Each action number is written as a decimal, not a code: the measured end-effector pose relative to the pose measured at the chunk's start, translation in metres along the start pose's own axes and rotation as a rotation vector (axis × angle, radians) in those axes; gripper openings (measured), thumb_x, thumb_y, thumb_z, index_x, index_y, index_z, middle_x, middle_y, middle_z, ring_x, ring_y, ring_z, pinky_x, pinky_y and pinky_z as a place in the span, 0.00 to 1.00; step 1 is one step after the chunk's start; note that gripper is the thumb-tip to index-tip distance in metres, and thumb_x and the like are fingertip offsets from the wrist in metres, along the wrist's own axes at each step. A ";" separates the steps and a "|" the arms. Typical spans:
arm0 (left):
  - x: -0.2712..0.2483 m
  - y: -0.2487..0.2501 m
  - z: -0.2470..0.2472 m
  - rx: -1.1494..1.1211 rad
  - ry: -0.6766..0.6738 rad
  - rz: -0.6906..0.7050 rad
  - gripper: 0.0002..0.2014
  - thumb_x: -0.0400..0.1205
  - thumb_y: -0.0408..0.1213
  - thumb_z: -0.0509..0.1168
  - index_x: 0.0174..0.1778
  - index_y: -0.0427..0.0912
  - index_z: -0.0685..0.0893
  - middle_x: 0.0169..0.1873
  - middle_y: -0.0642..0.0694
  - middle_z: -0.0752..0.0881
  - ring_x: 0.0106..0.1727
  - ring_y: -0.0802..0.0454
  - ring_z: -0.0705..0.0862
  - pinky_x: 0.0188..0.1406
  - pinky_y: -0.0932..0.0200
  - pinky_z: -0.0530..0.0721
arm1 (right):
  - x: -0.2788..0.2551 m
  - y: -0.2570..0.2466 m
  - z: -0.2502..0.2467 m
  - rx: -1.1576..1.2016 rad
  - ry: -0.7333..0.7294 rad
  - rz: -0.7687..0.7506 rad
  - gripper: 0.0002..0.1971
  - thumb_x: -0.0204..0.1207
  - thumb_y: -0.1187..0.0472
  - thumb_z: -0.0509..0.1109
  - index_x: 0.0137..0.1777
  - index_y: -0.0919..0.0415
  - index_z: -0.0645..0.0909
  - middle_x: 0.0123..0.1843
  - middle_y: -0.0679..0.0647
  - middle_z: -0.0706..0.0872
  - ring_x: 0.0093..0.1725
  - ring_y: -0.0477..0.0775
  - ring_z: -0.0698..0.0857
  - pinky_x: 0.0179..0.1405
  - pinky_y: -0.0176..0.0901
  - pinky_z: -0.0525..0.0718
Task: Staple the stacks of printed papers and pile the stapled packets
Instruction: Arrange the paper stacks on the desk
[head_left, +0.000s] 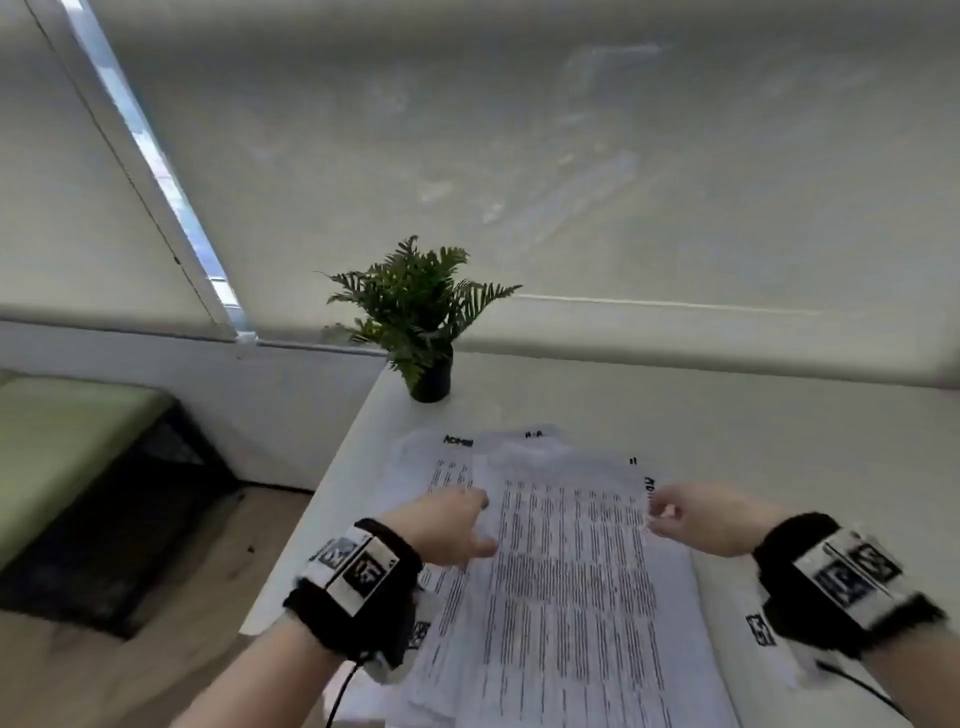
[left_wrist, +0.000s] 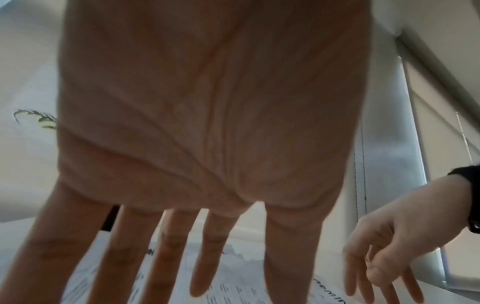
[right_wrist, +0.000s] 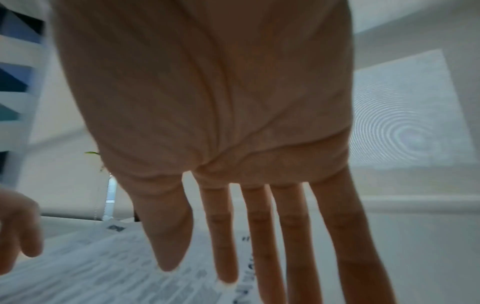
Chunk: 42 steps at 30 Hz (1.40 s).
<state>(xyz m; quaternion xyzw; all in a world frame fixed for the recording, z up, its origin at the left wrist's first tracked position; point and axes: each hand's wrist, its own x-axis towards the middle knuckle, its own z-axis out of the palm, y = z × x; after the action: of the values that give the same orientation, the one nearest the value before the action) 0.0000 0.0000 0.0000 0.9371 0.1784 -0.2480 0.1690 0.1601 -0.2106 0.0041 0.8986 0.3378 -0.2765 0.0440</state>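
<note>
Several loose printed sheets (head_left: 566, 561) lie overlapped on the white table (head_left: 779, 441), covered in rows of small text. My left hand (head_left: 457, 525) hovers at the left side of the top sheet, its fingers (left_wrist: 205, 259) straight and spread, holding nothing. My right hand (head_left: 675, 514) is at the sheet's far right corner; its fingers (right_wrist: 223, 246) hang straight over the papers (right_wrist: 91, 267) with nothing between them. No stapler is in view.
A small fern in a black pot (head_left: 421, 332) stands at the table's far left corner. The table's left edge (head_left: 311, 509) drops to a wood floor with a green-topped dark bench (head_left: 88, 467). Roller blinds cover the windows behind.
</note>
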 end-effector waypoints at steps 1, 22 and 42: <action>0.005 0.000 0.005 -0.011 -0.001 0.011 0.32 0.83 0.53 0.60 0.80 0.43 0.61 0.76 0.42 0.69 0.75 0.45 0.71 0.74 0.50 0.70 | -0.001 0.000 0.003 0.014 0.009 0.025 0.17 0.84 0.51 0.58 0.68 0.56 0.75 0.64 0.52 0.82 0.55 0.53 0.79 0.35 0.30 0.75; 0.029 0.026 0.041 -1.233 0.362 -0.057 0.20 0.79 0.24 0.66 0.67 0.25 0.75 0.54 0.34 0.85 0.56 0.40 0.83 0.63 0.43 0.81 | -0.016 0.016 0.069 1.281 0.325 0.162 0.27 0.75 0.76 0.65 0.73 0.60 0.67 0.56 0.61 0.85 0.54 0.63 0.84 0.48 0.59 0.86; 0.045 0.165 0.059 -1.162 0.293 0.155 0.21 0.75 0.21 0.64 0.62 0.39 0.70 0.55 0.34 0.83 0.50 0.44 0.84 0.55 0.40 0.85 | -0.077 0.153 0.072 1.232 0.553 0.294 0.28 0.73 0.78 0.65 0.72 0.63 0.65 0.64 0.64 0.80 0.60 0.67 0.83 0.61 0.64 0.83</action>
<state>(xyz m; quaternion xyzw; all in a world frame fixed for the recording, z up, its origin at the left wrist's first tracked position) 0.0822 -0.1577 -0.0342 0.7261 0.2371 0.0349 0.6445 0.1749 -0.3924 -0.0327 0.8338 -0.0076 -0.1700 -0.5252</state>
